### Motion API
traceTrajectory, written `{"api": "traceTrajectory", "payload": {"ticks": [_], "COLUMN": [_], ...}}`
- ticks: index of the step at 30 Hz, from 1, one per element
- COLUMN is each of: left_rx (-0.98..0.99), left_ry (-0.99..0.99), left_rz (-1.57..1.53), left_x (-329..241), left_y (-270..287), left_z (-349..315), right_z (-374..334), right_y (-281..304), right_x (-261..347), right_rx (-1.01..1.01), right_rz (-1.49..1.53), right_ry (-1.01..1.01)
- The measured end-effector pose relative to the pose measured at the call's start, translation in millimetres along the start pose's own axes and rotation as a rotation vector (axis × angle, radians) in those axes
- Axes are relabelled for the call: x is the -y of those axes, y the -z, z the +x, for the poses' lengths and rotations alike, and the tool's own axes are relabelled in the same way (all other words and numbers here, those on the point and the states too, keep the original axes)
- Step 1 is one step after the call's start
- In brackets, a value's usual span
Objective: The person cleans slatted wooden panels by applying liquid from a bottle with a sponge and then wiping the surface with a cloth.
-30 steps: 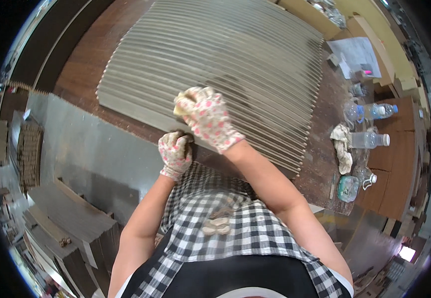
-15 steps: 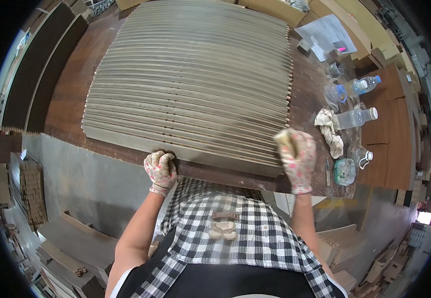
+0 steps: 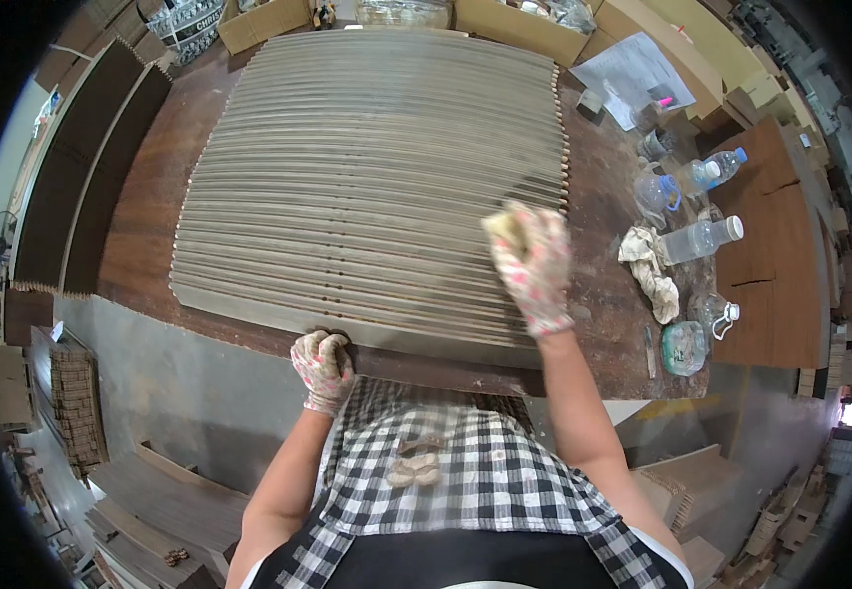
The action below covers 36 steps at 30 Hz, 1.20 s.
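Observation:
Many thin grey-brown boards [image 3: 367,187] stand on edge, packed side by side in a wide block on the table. My right hand [image 3: 536,270], in a white glove with pink spots, is closed round a yellowish sponge [image 3: 504,240]. It is over the right part of the boards, near their ends, and is slightly blurred. At the front of the block, left of its middle, my left hand [image 3: 322,371] wears a matching glove. Its fingers are curled against the nearest board and the table edge; what they grip, if anything, is hidden.
Right of the boards, the brown table [image 3: 603,334] holds plastic bottles [image 3: 703,239], a crumpled white rag [image 3: 652,273], a green-tinted container [image 3: 683,348] and a paper sheet [image 3: 632,77]. Dark panels [image 3: 77,167] stand at the left. Cardboard boxes [image 3: 524,31] line the far side.
My right hand has moved left and away from me with the sponge, from the boards' near right corner onto their tops. My left hand stays at the front edge. The view has shifted slightly.

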State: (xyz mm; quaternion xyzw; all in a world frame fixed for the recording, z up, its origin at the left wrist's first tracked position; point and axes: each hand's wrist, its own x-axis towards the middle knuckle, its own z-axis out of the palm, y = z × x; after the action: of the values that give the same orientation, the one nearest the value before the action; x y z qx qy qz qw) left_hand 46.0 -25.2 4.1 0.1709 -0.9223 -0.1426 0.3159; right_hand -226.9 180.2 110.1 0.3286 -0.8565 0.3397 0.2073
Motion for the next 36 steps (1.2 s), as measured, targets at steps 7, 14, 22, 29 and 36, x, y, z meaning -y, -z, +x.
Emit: {"api": "traceTrajectory", "payload": {"ticks": [7, 14, 22, 29, 36], "left_rx": [0.031, 0.022, 0.053, 0.057, 0.037], "left_ry": [0.005, -0.016, -0.027, -0.043, -0.081], "left_rz": [0.016, 0.039, 0.062, 0.037, 0.062], "left_x": [-2, 4, 7, 4, 10], "left_y": [-1, -5, -2, 0, -2], "left_z": [0, -7, -8, -4, -5], "right_z": [59, 29, 21, 8, -26], "right_y": [-94, 5, 1, 58, 59], "right_x": [50, -78, -42, -124, -98], "right_rx": [0.228, 0.107, 0.160, -0.064, 0.086], "right_rz": [0.142, -0.327, -0.156, -0.362, -0.201], "right_ry": [0.125, -0.044, -0.015, -0.234, -0.369]}}
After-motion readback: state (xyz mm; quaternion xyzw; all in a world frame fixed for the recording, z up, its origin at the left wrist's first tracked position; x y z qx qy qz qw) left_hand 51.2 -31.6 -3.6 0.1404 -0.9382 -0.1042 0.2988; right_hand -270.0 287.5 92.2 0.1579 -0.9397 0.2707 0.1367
